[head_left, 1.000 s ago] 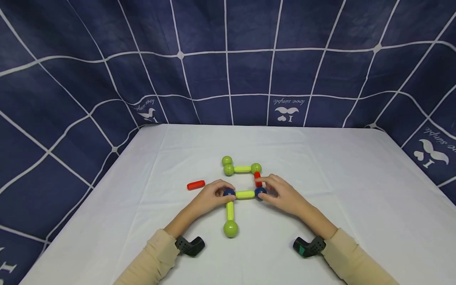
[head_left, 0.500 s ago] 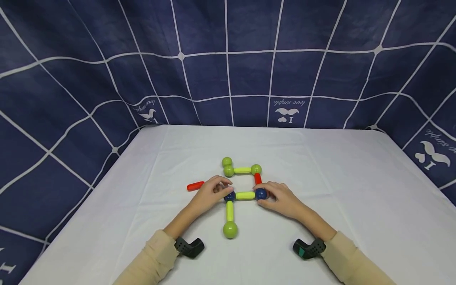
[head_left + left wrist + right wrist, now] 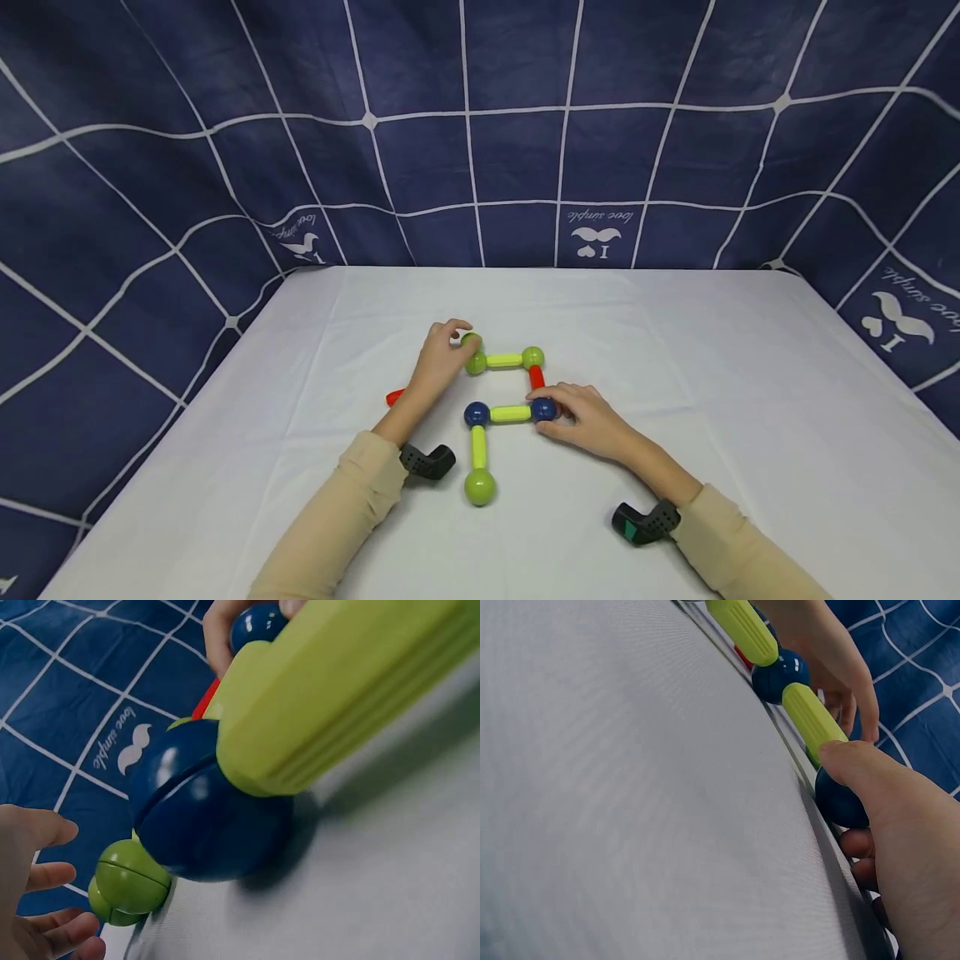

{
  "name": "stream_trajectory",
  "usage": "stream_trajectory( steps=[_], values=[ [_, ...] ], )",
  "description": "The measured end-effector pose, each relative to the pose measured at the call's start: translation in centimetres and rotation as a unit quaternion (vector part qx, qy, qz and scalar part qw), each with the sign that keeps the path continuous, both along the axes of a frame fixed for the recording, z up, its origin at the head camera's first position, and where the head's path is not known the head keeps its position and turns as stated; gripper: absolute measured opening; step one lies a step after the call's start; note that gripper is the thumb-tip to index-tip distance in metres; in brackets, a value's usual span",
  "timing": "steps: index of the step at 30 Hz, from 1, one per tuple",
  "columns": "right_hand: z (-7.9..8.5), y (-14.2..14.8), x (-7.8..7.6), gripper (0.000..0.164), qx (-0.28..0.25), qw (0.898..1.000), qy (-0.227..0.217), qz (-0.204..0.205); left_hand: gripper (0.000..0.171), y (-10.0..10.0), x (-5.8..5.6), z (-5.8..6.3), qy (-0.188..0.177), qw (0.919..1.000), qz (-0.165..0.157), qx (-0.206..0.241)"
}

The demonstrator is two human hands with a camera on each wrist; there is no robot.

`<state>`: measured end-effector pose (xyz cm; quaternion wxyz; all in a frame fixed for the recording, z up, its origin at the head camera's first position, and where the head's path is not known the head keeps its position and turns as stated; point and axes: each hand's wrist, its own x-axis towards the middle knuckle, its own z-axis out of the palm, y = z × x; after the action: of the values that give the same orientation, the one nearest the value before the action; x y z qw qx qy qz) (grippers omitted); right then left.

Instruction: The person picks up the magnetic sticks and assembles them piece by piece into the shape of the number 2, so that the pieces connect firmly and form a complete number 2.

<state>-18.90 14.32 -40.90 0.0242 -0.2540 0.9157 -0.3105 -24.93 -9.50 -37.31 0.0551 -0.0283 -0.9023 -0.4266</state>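
Note:
A chain of toy building balls and rods lies on the white cloth. My right hand [image 3: 592, 422] grips the blue ball [image 3: 840, 799] at its right corner, thumb on one side and fingers on the other. A red rod [image 3: 536, 377] runs back from there to a green ball [image 3: 532, 357], and a yellow-green rod [image 3: 504, 360] joins that to another green ball [image 3: 476, 362]. Beside the back-left green balls [image 3: 133, 877] is my left hand [image 3: 437, 358], its fingers spread and apart from them in the left wrist view. A second blue ball [image 3: 476, 415] sits at the front-left corner.
From the second blue ball a yellow-green rod [image 3: 478, 447] leads toward the front, ending in a larger green ball [image 3: 480, 487]. A loose red rod [image 3: 394, 397] lies left, partly hidden by my left forearm. A dark blue gridded curtain [image 3: 525, 158] stands behind the table.
My left hand has let go of the front-left blue ball and moved back to the far green balls. The right hand stays at its blue ball.

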Motion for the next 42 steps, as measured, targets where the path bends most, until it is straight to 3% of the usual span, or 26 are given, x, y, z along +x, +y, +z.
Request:
stream_trajectory(
  steps=[5,9,12,16,21,26,30,34,38,42],
  values=[
    [-0.2,0.0,0.1,0.037,0.000,1.000,0.010,0.000,0.041,-0.1,-0.8,-0.6,-0.016,0.9998,0.009,0.003],
    [-0.3,0.0,-0.1,0.038,-0.001,1.000,0.020,0.004,0.040,-1.4,-0.4,-0.3,-0.002,0.9999,0.011,-0.008],
    [-0.3,0.1,-0.1,0.037,-0.002,1.000,0.021,0.006,0.032,-3.2,0.5,0.1,0.020,0.9986,-0.009,-0.048],
    [-0.2,0.1,-0.2,0.037,-0.006,1.000,0.017,0.006,0.025,-6.1,2.0,0.6,0.028,0.9899,-0.065,-0.123],
    [-0.1,0.1,-0.1,0.037,-0.007,1.000,0.015,0.007,0.031,-8.9,3.7,0.8,-0.008,0.9758,-0.114,-0.186],
    [-0.2,0.0,-0.1,0.037,-0.005,1.000,0.013,0.008,0.034,-10.0,4.4,0.4,-0.066,0.9679,-0.124,-0.209],
    [-0.2,0.0,-0.1,0.037,-0.005,1.000,0.012,0.007,0.026,-9.7,4.5,0.0,-0.068,0.9697,-0.112,-0.206],
    [-0.2,0.0,-0.1,0.038,-0.005,1.000,0.012,0.006,0.027,-8.1,4.9,0.1,-0.044,0.9771,-0.097,-0.184],
    [-0.2,0.0,0.0,0.038,-0.003,1.000,0.013,0.006,0.027,-5.5,6.1,0.5,-0.018,0.9854,-0.089,-0.144],
    [-0.1,0.0,-0.1,0.038,0.000,1.000,0.014,0.006,0.027,-2.7,7.9,0.9,-0.005,0.9864,-0.110,-0.122]
  ],
)
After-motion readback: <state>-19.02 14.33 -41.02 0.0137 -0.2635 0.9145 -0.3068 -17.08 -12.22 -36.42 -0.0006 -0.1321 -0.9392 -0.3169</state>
